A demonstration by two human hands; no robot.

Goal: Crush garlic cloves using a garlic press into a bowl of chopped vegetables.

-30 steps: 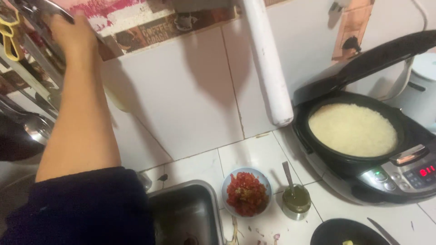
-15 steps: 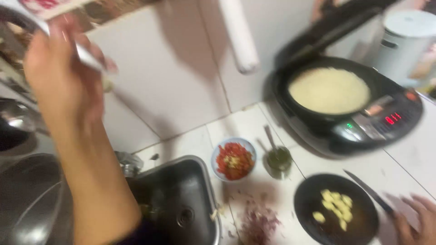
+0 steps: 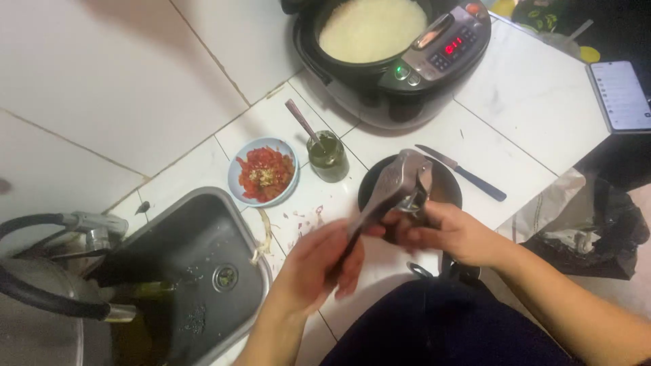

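Observation:
My left hand grips the handles of a metal garlic press, which points up and to the right. My right hand touches the press at its head, fingers at the hinge. The press hangs over a black plate on the white tiled counter. What lies on the plate is hidden by the press and my hands.
A blue bowl of chopped tomato and a small glass with green liquid and a spoon stand left of the plate. A knife lies right of it. An open rice cooker sits behind, a steel sink at the left, a phone far right.
My left hand came down from the utensil rack with the garlic press to the counter. My right hand joined it at the press. The view tilted down.

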